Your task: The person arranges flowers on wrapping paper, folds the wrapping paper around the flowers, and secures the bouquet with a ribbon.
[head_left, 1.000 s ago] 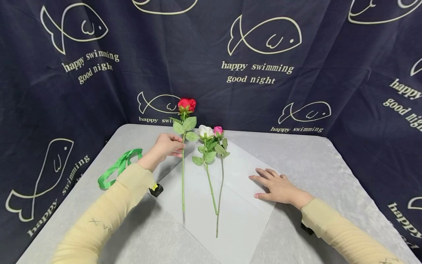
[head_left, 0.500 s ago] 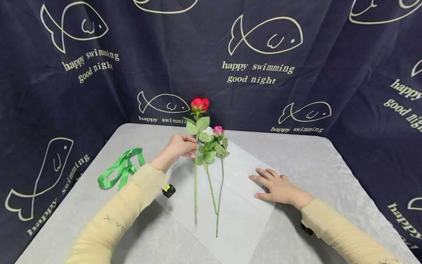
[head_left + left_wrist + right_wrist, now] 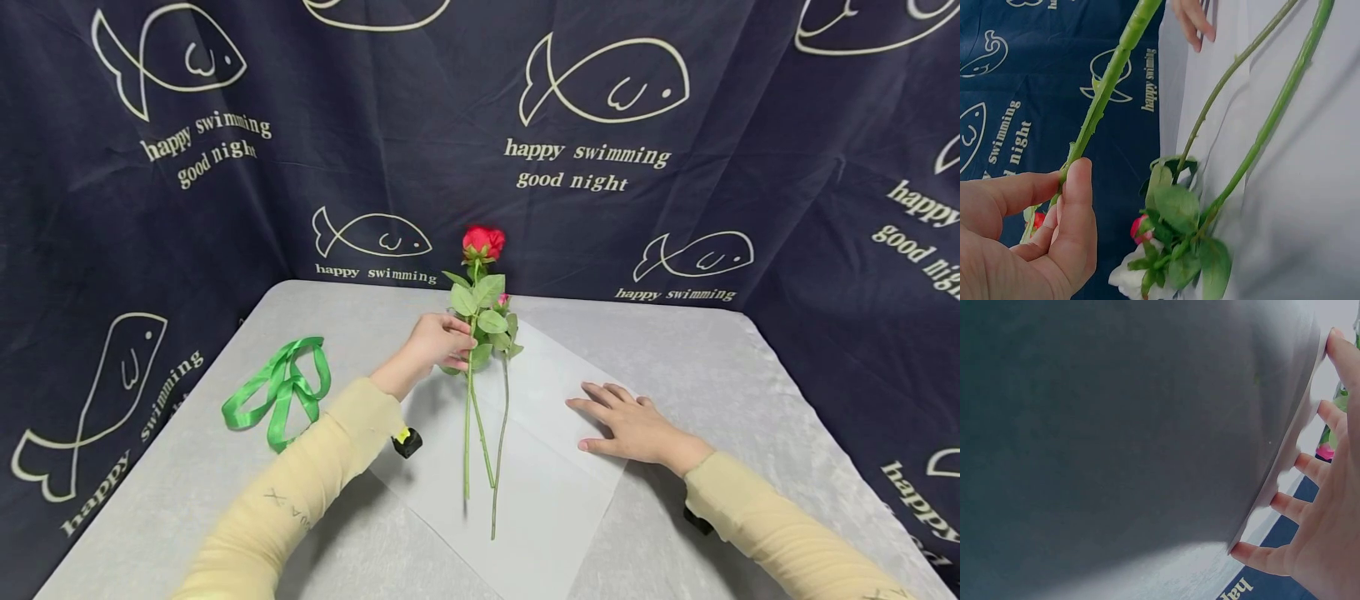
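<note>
My left hand (image 3: pixel 438 342) pinches the green stem of a red rose (image 3: pixel 483 242) between thumb and fingers, holding it bloom upward over white wrapping paper (image 3: pixel 558 500). On the paper lie a pink rose (image 3: pixel 1140 230) and a white rose (image 3: pixel 1138 272), their blooms together and their stems crossing near the lower ends. In the head view the red rose's leaves cover the white bloom and part of the pink one. My right hand (image 3: pixel 630 427) rests spread on the paper's right side; its fingertips press along the paper's edge in the right wrist view.
A loose loop of green ribbon (image 3: pixel 279 387) lies on the left side of the grey table (image 3: pixel 690 358). A dark blue curtain (image 3: pixel 585 225) with fish drawings and lettering hangs behind the table and along both sides.
My left hand has carried the red rose rightward, from left of the other two roses to in front of them, hiding the white bloom. More ribbon shows. The right hand has stayed put.
</note>
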Demonstrator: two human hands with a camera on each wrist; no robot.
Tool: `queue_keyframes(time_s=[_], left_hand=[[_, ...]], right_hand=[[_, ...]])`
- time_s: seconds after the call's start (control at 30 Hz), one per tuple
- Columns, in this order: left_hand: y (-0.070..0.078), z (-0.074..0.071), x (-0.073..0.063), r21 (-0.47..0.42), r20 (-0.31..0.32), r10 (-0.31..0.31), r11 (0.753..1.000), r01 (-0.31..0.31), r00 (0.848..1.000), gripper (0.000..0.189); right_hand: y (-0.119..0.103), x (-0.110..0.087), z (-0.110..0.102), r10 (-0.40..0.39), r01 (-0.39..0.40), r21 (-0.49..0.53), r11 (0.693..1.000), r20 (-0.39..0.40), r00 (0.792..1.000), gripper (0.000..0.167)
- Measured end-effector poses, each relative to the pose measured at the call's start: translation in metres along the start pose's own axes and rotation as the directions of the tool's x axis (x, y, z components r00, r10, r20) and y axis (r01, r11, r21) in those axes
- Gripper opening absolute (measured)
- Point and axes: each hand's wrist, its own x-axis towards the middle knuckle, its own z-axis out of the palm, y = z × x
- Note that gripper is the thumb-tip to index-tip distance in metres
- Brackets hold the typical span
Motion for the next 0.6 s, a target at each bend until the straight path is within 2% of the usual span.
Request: queue_keyframes(time_s=[0.37,0.6], left_hand=[[-0.008,0.024,0.008,0.016,0.029,0.014,1.0,-0.014,0.999,0.023],[-0.015,0.035,0.013,0.034,0.033,0.031,0.999,-0.032,0.999,0.022]], right_hand=[[0.0,-0.001,0.0,-0.007,0.007,-0.001,1.0,-0.005,1.0,0.069],[0.0,-0.001,0.001,-0.02,0.02,-0.01,1.0,-0.029,0.999,0.068]])
